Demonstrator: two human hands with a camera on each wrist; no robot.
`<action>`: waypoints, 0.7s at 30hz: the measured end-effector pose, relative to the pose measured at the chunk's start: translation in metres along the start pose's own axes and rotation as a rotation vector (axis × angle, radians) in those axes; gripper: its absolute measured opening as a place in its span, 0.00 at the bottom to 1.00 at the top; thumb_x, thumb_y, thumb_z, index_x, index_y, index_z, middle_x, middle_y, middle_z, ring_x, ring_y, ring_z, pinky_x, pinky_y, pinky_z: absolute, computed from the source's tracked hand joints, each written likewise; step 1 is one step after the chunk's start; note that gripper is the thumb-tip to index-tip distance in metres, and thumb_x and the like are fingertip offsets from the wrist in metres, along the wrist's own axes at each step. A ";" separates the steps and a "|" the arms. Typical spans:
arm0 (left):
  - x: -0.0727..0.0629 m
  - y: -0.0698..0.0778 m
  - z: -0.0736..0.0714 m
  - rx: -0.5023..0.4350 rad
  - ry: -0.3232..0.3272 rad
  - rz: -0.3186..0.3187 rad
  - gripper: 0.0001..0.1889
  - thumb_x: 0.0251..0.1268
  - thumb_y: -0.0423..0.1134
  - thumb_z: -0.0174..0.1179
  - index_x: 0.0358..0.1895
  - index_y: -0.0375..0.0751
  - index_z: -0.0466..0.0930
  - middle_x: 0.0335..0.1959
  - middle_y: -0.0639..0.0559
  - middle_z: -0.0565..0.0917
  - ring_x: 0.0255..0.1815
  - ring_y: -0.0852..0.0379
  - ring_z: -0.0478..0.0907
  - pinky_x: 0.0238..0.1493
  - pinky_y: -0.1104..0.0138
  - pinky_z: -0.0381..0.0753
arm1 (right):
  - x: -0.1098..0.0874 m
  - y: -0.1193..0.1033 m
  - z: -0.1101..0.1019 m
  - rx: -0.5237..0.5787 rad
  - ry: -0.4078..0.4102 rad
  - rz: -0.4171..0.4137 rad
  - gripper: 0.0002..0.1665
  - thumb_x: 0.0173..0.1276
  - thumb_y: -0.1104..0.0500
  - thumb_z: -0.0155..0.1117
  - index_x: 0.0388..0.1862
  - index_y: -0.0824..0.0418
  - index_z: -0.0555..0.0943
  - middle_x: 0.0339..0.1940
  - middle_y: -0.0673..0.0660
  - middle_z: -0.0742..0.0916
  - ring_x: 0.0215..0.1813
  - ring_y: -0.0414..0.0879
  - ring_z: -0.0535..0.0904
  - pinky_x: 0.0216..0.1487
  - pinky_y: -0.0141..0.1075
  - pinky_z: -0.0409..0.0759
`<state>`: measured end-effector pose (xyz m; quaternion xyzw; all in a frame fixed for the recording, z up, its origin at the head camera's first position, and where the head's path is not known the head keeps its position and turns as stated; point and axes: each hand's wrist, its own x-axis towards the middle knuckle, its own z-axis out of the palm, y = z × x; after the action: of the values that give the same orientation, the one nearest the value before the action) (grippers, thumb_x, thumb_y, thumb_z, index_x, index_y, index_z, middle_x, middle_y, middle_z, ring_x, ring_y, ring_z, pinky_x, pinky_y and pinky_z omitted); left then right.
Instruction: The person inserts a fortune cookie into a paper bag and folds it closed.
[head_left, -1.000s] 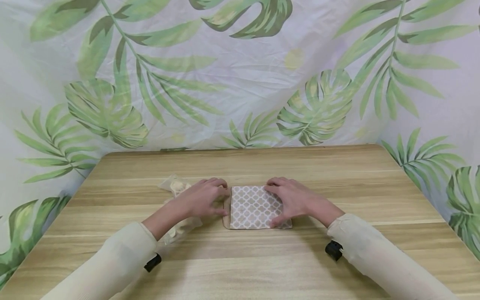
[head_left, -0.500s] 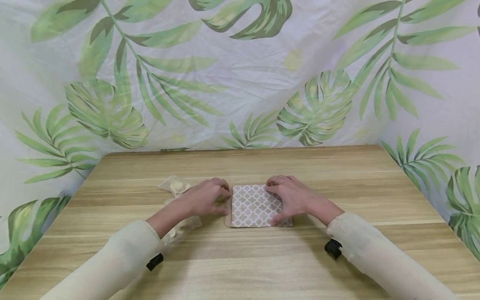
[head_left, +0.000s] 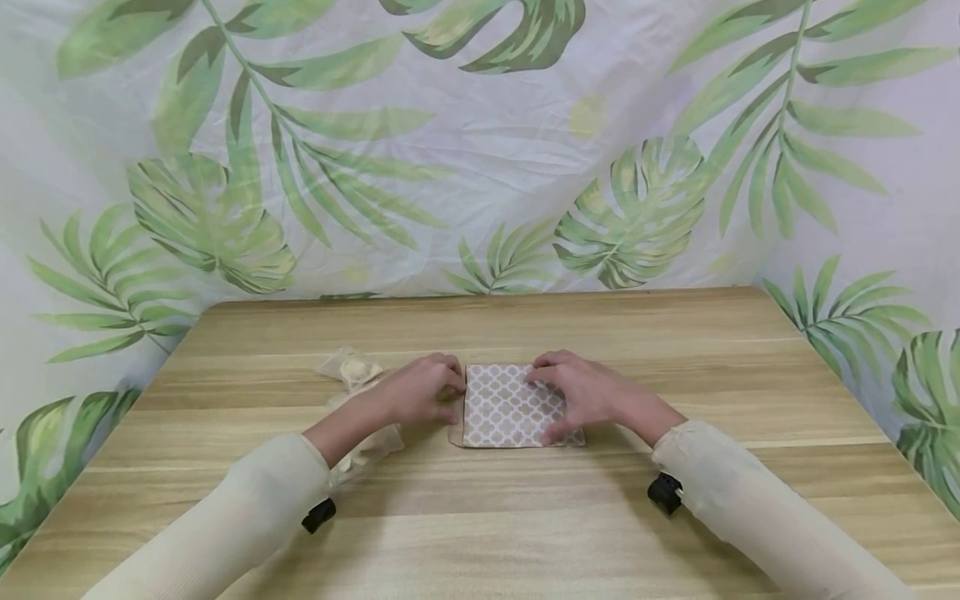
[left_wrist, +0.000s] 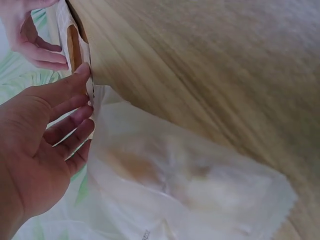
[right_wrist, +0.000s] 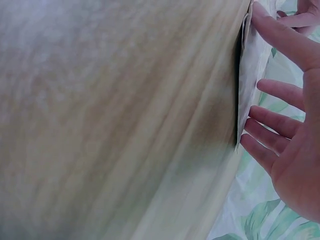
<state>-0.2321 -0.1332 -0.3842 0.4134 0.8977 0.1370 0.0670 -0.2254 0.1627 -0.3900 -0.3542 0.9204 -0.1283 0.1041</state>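
On the patterned pouch [head_left: 498, 408], your right hand [head_left: 591, 395] rests wide-fingered at three o'clock. Your left hand [head_left: 425, 390] touches nine o'clock; whether it pinches, I cannot tell.

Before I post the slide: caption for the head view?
Left hand and right hand at opposite ends of a patterned packet on a wood-grain table.

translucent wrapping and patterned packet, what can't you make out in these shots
Translucent wrapping: in the head view the left arm hides its middle, so one piece or several is unclear.
Its contents: left wrist view, blurred behind its cloudy surface.
Its print: left wrist view, too small to read.
Patterned packet: head view, upper face hides any contents; right hand covers part of its right end.
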 end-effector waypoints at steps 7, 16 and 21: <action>0.006 -0.004 0.000 -0.171 -0.025 -0.028 0.10 0.53 0.30 0.77 0.35 0.36 0.85 0.31 0.50 0.79 0.36 0.56 0.74 0.40 0.67 0.77 | -0.001 -0.001 0.000 0.010 -0.006 0.000 0.52 0.50 0.39 0.86 0.70 0.62 0.78 0.74 0.67 0.74 0.75 0.62 0.67 0.71 0.56 0.71; 0.005 -0.004 0.001 -0.279 0.005 -0.111 0.06 0.68 0.32 0.69 0.41 0.31 0.88 0.35 0.49 0.84 0.35 0.60 0.77 0.40 0.68 0.78 | -0.001 -0.003 -0.001 -0.007 -0.001 -0.007 0.53 0.48 0.39 0.87 0.70 0.60 0.79 0.73 0.67 0.75 0.75 0.63 0.68 0.71 0.57 0.71; 0.007 -0.001 -0.001 -0.280 0.012 -0.120 0.04 0.71 0.29 0.63 0.39 0.33 0.87 0.37 0.49 0.87 0.38 0.59 0.80 0.45 0.64 0.81 | -0.002 -0.003 -0.001 -0.004 0.007 -0.012 0.52 0.48 0.39 0.87 0.69 0.60 0.79 0.73 0.67 0.75 0.75 0.63 0.68 0.71 0.57 0.72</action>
<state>-0.2374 -0.1287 -0.3831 0.3450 0.8933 0.2589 0.1264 -0.2224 0.1619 -0.3881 -0.3592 0.9190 -0.1285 0.0993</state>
